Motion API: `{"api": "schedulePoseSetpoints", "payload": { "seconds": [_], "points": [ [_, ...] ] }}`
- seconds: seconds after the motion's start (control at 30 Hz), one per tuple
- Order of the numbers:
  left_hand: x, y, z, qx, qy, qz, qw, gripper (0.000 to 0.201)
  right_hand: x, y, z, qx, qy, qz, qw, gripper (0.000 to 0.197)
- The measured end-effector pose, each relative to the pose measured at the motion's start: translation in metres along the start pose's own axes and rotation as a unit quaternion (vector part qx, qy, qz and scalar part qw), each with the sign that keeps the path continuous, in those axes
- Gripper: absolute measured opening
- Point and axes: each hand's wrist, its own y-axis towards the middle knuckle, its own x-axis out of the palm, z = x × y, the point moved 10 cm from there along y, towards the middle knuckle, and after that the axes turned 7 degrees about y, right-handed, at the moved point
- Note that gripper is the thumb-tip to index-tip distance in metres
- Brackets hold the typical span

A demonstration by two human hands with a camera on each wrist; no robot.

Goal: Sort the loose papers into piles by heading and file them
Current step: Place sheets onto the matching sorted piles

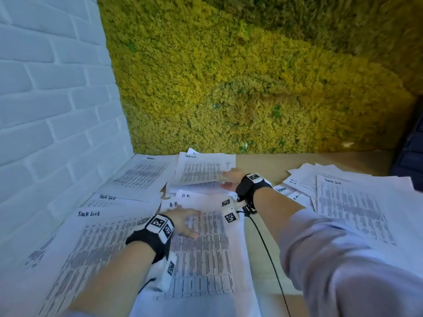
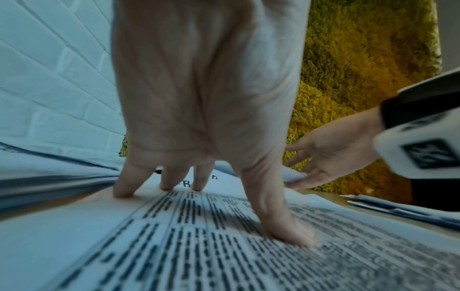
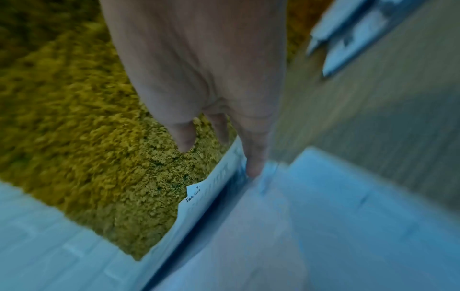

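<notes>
Left hand (image 1: 184,221) fingers spread flat, pinning the H-B sheet (image 1: 206,248) at table centre; right hand (image 1: 231,179) pinches the near edge of a lifted "Task List" sheet (image 1: 203,169) by the moss wall (image 1: 251,76): light, floppy, likely slippery, best held at an edge.

- Looks like an office corner: printed sheets (image 1: 201,248) full of tables, hand-headed "Task List", spread over a pale wooden surface (image 1: 263,163).
- White-painted brick wall (image 1: 45,99) on the left.
- Decorative yellow-green moss panel (image 1: 251,76) behind.
</notes>
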Motion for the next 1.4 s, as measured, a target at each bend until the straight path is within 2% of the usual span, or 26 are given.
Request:
{"api": "schedulePoseSetpoints", "payload": {
  "seconds": [0.03,0.07,0.13,0.17,0.2,0.27,0.33,0.4,0.43,0.5,0.53,0.63,0.7,0.73,0.8,0.87,0.9,0.97,1.07,1.1,1.13,1.2,1.23,1.33,1.4],
  "points": [
    [-0.001,0.000,0.001,0.005,-0.004,-0.005,1.000,0.091,-0.005,-0.008,-0.005,0.009,-0.105,0.000,0.994,0.042],
    [-0.002,0.002,0.000,0.008,-0.006,-0.010,1.000,0.092,-0.025,0.008,-0.004,0.003,-0.241,0.008,0.971,0.051],
    [-0.005,0.002,0.000,0.014,-0.006,-0.018,1.000,0.093,-0.063,0.034,0.001,0.011,-0.443,-0.018,0.896,0.038],
    [-0.007,0.002,0.001,0.011,-0.004,-0.027,1.000,0.092,-0.088,0.034,-0.003,0.016,-0.507,-0.001,0.862,0.032],
    [-0.010,0.001,0.003,0.003,0.002,-0.041,0.999,0.087,-0.115,0.016,-0.008,0.034,-0.582,0.010,0.812,0.033],
    [-0.023,-0.003,0.017,-0.005,0.059,-0.064,0.996,0.067,-0.170,-0.039,-0.016,0.083,-0.638,0.044,0.764,0.030],
    [-0.046,-0.019,0.052,0.013,0.108,-0.073,0.991,0.047,-0.210,-0.101,-0.013,0.155,-0.635,0.068,0.754,0.017],
    [-0.067,-0.030,0.099,0.047,0.067,-0.071,0.994,0.041,-0.257,-0.111,-0.002,0.195,-0.655,0.110,0.722,0.019],
    [-0.078,-0.030,0.124,0.072,0.045,-0.055,0.995,0.040,-0.267,-0.117,0.003,0.188,-0.653,0.117,0.724,0.027],
    [-0.094,-0.031,0.177,0.129,0.017,-0.019,0.991,0.039,-0.278,-0.108,0.015,0.157,-0.671,0.109,0.716,0.078],
    [-0.097,-0.030,0.202,0.154,0.012,-0.013,0.988,0.039,-0.277,-0.112,0.020,0.166,-0.661,0.099,0.725,0.087],
    [-0.084,-0.023,0.248,0.182,0.010,-0.040,0.983,0.042,-0.273,-0.122,0.021,0.152,-0.671,0.082,0.721,0.058],
    [-0.068,-0.016,0.262,0.185,0.009,-0.062,0.981,0.044,-0.277,-0.124,0.012,0.139,-0.662,0.080,0.732,0.027],
    [-0.060,-0.011,0.266,0.186,0.007,-0.067,0.980,0.045,-0.287,-0.116,0.012,0.125,-0.654,0.082,0.742,0.019],
    [-0.050,-0.004,0.271,0.186,-0.021,-0.067,0.980,0.045,-0.309,-0.095,0.015,0.125,-0.639,0.083,0.755,0.028],
    [-0.044,0.005,0.272,0.184,-0.079,-0.053,0.978,0.042,-0.333,-0.059,0.027,0.124,-0.646,0.075,0.749,0.039],
    [-0.042,0.010,0.272,0.184,-0.111,-0.050,0.975,0.041,-0.338,-0.048,0.033,0.129,-0.662,0.067,0.735,0.039],
    [-0.036,0.016,0.270,0.171,-0.171,-0.049,0.969,0.039,-0.323,-0.054,0.034,0.112,-0.689,0.049,0.714,0.056],
    [-0.032,0.021,0.271,0.171,-0.182,-0.025,0.968,0.038,-0.264,-0.115,0.017,0.099,-0.684,0.038,0.722,0.092],
    [-0.033,0.024,0.272,0.176,-0.145,-0.010,0.974,0.041,-0.251,-0.127,0.009,0.089,-0.675,0.041,0.732,0.093],
    [-0.032,0.026,0.273,0.182,-0.100,0.006,0.978,0.044,-0.245,-0.132,0.004,0.085,-0.670,0.048,0.736,0.085],
    [-0.030,0.031,0.279,0.183,-0.018,0.023,0.983,0.052,-0.245,-0.137,-0.003,0.080,-0.647,0.071,0.755,0.061],
    [-0.028,0.033,0.283,0.182,0.011,0.026,0.983,0.054,-0.248,-0.139,-0.005,0.077,-0.643,0.083,0.758,0.054],
    [-0.017,0.033,0.303,0.198,0.073,0.023,0.977,0.062,-0.263,-0.149,-0.003,0.100,-0.623,0.117,0.767,0.054],
    [-0.008,0.035,0.314,0.217,0.090,0.027,0.972,0.065,-0.268,-0.151,0.000,0.116,-0.613,0.116,0.773,0.059]
  ]
}}
